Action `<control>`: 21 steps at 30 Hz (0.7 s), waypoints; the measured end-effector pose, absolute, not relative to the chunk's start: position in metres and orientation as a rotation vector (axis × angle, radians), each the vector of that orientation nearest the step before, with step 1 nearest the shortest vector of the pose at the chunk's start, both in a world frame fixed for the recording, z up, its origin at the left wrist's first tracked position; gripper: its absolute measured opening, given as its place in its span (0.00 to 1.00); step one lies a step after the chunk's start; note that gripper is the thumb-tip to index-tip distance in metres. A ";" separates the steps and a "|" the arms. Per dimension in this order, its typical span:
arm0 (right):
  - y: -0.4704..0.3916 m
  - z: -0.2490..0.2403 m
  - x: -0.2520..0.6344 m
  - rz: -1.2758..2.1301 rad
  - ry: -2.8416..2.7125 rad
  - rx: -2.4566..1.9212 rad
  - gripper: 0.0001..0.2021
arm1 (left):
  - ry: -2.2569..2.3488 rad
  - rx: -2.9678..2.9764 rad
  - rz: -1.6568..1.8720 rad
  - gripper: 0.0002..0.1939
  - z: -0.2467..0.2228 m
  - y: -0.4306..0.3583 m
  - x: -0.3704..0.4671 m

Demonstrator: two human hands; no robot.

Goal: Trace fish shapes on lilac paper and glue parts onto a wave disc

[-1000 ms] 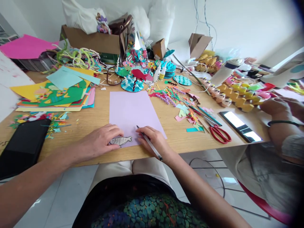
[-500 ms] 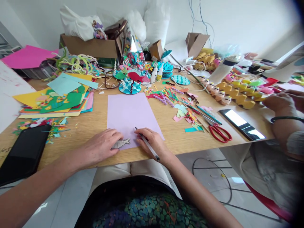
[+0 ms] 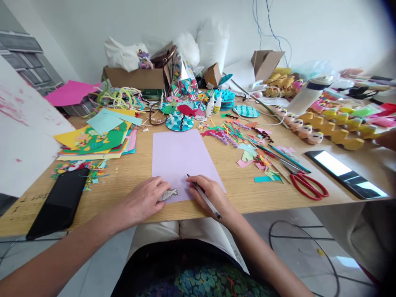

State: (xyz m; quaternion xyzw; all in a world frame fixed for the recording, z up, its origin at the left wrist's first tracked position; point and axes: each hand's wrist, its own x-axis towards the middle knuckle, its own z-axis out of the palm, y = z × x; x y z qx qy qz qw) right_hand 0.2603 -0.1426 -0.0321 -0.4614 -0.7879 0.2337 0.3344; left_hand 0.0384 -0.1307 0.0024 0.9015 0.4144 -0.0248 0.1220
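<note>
A sheet of lilac paper lies flat on the table before me. At its lower left corner my left hand is closed over a small grey paper fish cutout, pinning it to the sheet. The fish's tail end points right, while its other end is hidden under my fingers. My right hand grips a clear-barrelled pen just right of the tail. The pen's dark tip points up and left over the sheet, and I cannot tell whether it touches.
Red-handled scissors, a lit phone and paper scraps lie to the right. A black phone and stacked coloured paper are at left. Behind the sheet stands a fish craft. Another person's hand shows at the right edge.
The view has swung, so everything appears further right and lower. My hands keep their places on the sheet, with pen and fish cutout. The other person's hands have mostly left the view.
</note>
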 end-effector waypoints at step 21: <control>-0.143 -0.032 0.259 0.609 -2.038 -1.206 0.11 | 1.187 2.755 -0.010 0.06 0.003 -0.120 0.051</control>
